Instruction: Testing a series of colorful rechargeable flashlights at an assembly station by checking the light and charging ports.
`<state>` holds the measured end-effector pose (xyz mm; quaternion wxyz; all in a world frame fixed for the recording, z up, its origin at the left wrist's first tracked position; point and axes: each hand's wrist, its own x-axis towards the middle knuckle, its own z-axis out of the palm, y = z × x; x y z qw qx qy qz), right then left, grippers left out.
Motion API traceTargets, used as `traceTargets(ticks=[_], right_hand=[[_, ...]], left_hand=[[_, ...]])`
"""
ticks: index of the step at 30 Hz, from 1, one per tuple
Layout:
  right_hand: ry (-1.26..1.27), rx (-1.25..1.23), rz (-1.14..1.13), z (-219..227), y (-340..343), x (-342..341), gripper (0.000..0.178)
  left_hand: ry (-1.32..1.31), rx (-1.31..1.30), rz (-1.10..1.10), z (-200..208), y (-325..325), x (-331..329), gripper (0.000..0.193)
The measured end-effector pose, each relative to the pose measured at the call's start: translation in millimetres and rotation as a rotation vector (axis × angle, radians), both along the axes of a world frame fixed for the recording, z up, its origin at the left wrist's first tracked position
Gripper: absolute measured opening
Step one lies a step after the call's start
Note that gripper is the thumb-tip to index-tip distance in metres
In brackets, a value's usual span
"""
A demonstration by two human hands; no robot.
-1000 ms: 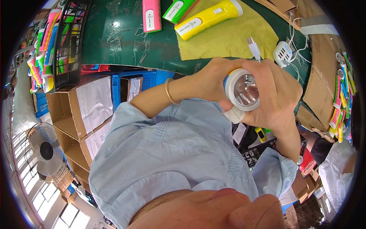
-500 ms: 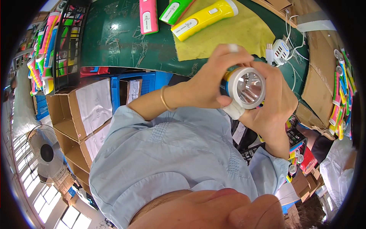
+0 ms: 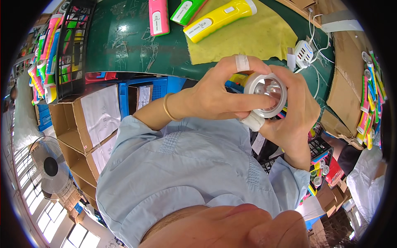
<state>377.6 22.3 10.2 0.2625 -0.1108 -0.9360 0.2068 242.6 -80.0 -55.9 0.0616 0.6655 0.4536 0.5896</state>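
Both of my hands are closed around a flashlight with a white-rimmed, clear round head tilted up towards me; blue and yellow show on its body behind the rim. My left hand grips its left side, with one finger laid across the lens. Wrapped round the right side is my right hand. White tape is on a finger of each hand. Beyond them lie a yellow flashlight on a yellow cloth, a green flashlight partly beneath its edge, and a pink flashlight.
A white multi-port charger with cables sits right on the green table. Black basket of flashlights stands left, above cardboard boxes. More flashlights are piled far right. A fan stands lower left.
A finger of my left hand has moved onto the flashlight's lens, where the lens was uncovered before. Both hands still hold the flashlight in nearly the same place.
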Motion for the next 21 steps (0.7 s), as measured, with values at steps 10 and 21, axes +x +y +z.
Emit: traceTargets(ticks=[10, 21], right_hand=[[-0.004, 0.004, -0.013, 1.9, -1.9, -2.7, 0.065], [0.056, 0.023, 0.035, 1.4, 3.5, -4.5, 0.065]], left_hand=[[-0.012, -0.015, 0.059, 0.4, -2.0, 1.7, 0.050], [-0.011, 0.002, 0.009, -2.4, 0.9, 0.7, 0.048]])
